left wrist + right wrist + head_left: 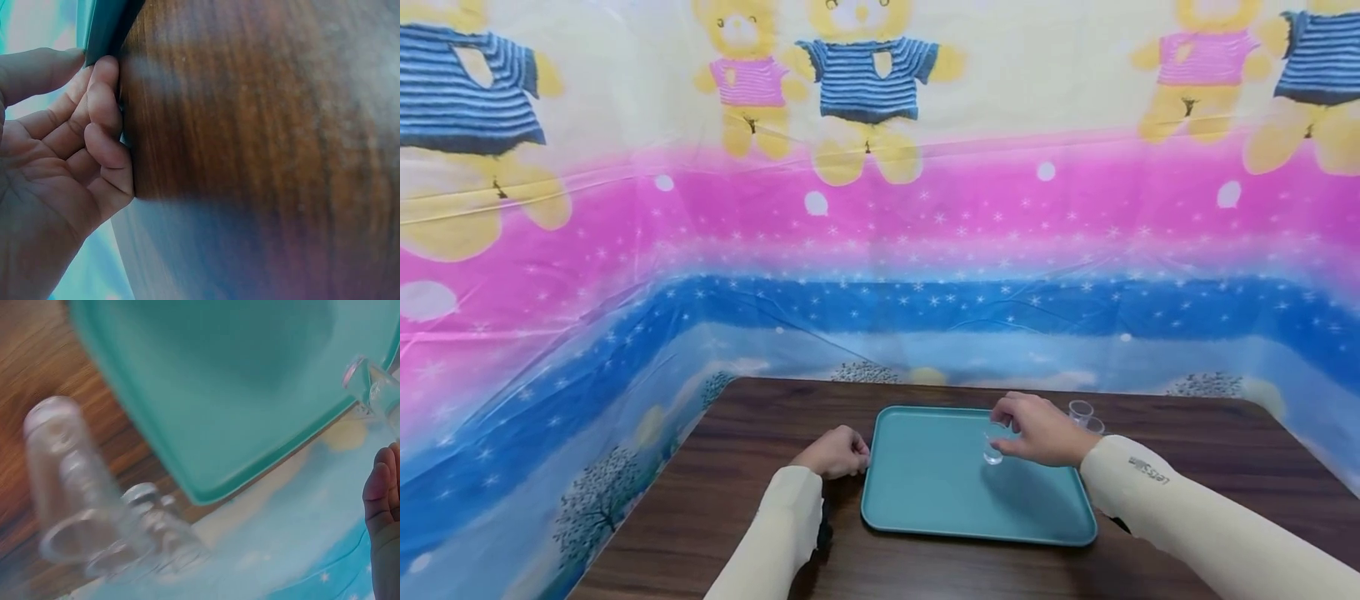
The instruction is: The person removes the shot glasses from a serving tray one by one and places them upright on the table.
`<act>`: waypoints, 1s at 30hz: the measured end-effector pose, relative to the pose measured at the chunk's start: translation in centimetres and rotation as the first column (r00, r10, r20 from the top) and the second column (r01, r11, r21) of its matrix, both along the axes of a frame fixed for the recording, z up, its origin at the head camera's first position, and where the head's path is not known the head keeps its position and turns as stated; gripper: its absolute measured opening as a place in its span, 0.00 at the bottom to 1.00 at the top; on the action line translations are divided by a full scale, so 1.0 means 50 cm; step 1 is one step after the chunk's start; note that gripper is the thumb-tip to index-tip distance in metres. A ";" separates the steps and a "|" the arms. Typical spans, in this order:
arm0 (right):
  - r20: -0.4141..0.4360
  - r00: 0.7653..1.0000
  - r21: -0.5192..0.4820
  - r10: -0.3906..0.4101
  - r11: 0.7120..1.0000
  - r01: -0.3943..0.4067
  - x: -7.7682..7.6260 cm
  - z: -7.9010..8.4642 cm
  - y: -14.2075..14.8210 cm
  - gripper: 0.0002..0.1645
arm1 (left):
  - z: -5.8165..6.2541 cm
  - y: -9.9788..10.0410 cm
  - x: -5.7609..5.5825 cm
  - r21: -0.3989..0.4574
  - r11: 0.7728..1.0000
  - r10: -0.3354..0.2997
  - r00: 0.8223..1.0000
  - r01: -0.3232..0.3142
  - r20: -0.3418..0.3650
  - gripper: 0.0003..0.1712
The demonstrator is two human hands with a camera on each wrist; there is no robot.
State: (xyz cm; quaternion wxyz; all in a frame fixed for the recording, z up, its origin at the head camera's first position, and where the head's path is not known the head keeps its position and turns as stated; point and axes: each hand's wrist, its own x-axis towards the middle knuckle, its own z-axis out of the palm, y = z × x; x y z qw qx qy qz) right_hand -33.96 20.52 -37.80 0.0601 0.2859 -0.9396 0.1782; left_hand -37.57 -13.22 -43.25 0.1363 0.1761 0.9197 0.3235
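Observation:
A teal tray lies on the wooden table. At its left edge, my left hand pinches the rim; the left wrist view shows the thumb against the tray's edge and the other fingers curled below it. Above the tray, toward its right side, my right hand holds a small clear glass between thumb and fingers. In the right wrist view this glass is cut off by the frame's edge, and the fingers show only in part. The thumb is hidden there.
Several clear glasses stand on the table to the right of the tray, partly behind my right wrist in the head view, where two glass rims show. The dark wood table meets a patterned cloth wall at the back.

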 end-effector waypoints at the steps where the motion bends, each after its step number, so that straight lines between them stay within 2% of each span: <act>1: 0.002 1.000 0.004 -0.002 1.000 0.002 0.004 0.000 0.009 0.15 | 0.000 0.002 0.000 0.000 1.000 -0.001 1.000 0.001 0.000 0.06; 14: -0.011 1.000 0.029 -0.003 1.000 0.003 0.051 0.002 0.114 0.16 | 0.003 0.005 0.002 0.004 1.000 -0.017 1.000 0.017 -0.021 0.06; 20: -0.013 1.000 0.010 0.008 1.000 -0.008 0.074 0.001 0.151 0.13 | 0.003 0.005 0.003 0.005 1.000 -0.016 1.000 0.016 -0.027 0.06; 30: -0.042 0.998 -0.003 -0.047 0.999 0.047 0.124 -0.014 0.209 0.12 | 0.004 0.005 0.003 0.013 1.000 -0.022 0.999 0.022 -0.026 0.05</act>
